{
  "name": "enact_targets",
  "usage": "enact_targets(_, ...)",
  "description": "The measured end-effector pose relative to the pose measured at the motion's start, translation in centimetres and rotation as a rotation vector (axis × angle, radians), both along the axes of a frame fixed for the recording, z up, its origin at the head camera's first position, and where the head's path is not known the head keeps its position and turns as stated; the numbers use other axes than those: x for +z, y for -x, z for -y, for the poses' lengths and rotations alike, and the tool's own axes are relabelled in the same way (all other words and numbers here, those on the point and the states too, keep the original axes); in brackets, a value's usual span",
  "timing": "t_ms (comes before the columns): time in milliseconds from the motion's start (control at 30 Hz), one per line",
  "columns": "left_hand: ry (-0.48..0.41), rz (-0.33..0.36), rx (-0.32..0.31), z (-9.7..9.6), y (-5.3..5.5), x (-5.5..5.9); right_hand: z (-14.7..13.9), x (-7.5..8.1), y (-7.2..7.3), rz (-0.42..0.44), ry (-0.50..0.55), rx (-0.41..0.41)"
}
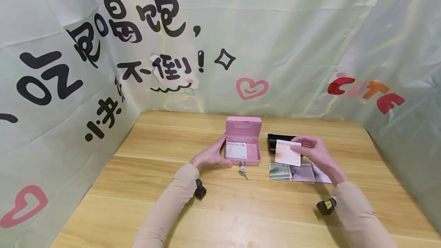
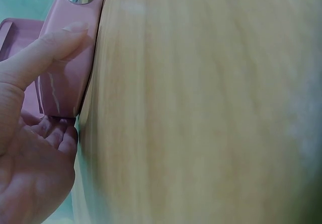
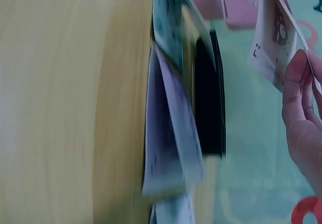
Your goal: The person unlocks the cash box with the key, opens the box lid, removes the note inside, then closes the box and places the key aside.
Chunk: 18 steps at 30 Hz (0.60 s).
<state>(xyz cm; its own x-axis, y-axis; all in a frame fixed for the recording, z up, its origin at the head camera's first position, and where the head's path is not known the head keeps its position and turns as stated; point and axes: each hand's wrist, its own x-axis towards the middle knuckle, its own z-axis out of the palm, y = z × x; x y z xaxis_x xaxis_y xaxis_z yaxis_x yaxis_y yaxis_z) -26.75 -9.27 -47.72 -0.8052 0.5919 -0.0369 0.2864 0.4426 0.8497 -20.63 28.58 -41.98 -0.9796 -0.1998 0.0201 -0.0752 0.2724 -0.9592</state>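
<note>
A table (image 1: 248,209) with light wood grain is carrying everything. On it a pink box (image 1: 253,154) is standing with its lid raised. Keys (image 1: 243,173) are hanging at the front of the box; whether they are touching the wood is unclear. To the right of the box, apart from it, a black case (image 1: 271,143) is lying. Also right of the box, paper notes are lying in a row: greenish notes (image 1: 280,170) nearest it, purple notes (image 1: 303,173) next, lilac notes (image 1: 320,175) farthest.
</note>
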Motion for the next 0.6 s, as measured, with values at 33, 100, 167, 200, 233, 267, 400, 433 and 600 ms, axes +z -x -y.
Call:
enact_targets(33,0.003,-0.001,0.001,0.0,0.0,0.0,-0.5,0.0,-0.1,-0.004,0.004,0.001)
enact_targets(100,0.009,-0.003,0.002,0.0,0.0,-0.1,-1.3,0.0,-0.2,-0.01,0.014,-0.002)
enact_targets(167,0.008,-0.007,0.003,0.0,0.0,-0.1,-2.1,0.0,-0.3,-0.017,0.023,-0.006)
enact_targets(200,0.012,-0.007,0.003,0.0,0.0,-0.1,-2.5,0.0,-0.4,-0.019,0.025,-0.01)
enact_targets(233,0.012,-0.007,0.002,0.0,0.0,-0.1,-2.9,0.0,-0.5,-0.024,0.023,-0.013)
enact_targets(267,0.009,-0.007,0.0,0.0,0.0,-0.1,-3.2,0.0,-0.5,-0.027,0.024,-0.017)
enact_targets(400,0.015,0.002,0.005,-0.1,-0.1,-0.1,-4.8,0.1,-0.7,-0.037,0.002,-0.043)
enact_targets(433,0.016,0.005,0.006,-0.1,-0.1,-0.1,-5.2,0.1,-0.7,-0.037,-0.003,-0.046)
enact_targets(600,0.01,0.009,0.006,-0.1,-0.1,0.0,-7.2,0.1,-0.7,-0.021,0.069,-0.052)
